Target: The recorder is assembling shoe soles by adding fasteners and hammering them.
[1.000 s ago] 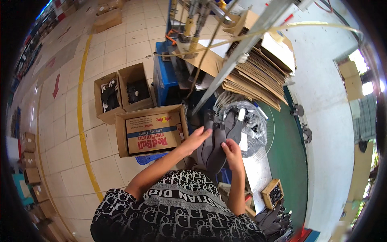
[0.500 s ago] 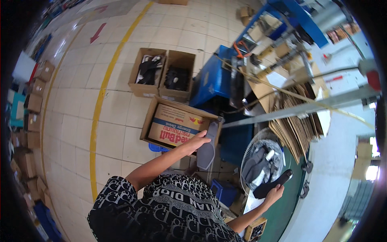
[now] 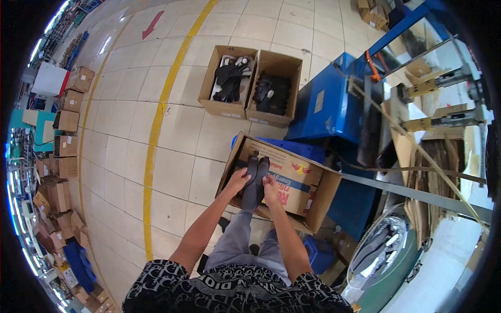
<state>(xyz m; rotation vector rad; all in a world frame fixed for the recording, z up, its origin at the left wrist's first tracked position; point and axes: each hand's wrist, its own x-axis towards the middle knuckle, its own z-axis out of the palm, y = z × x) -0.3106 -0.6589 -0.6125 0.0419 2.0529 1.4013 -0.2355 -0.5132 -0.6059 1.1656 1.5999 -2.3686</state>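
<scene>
Above the open cardboard box [image 3: 324, 206], I hold two long, flat, dark pieces side by side, their far ends pointing away from me. They look like socks or soles; which I cannot tell. My left hand [image 3: 238, 180] is closed on the edge of the left dark grey piece [image 3: 251, 189]. On the other side, my right hand [image 3: 270, 189] grips the right dark grey piece [image 3: 263, 168], fingers pinched on it. Below them, a printed flattened carton [image 3: 292, 180] lies in the box.
Beyond stand two open cardboard boxes, one of black and white pieces [image 3: 229, 78] and one of black pieces [image 3: 272, 94]. A blue cabinet [image 3: 326, 101] stands right of them. At lower right is a round basket [image 3: 378, 250] of dark pieces. A yellow floor line [image 3: 156, 125] runs at left.
My right hand has come from the basket side to the box with its dark piece. Both pieces are now together over the box. The view has shifted, so the box sits farther right.
</scene>
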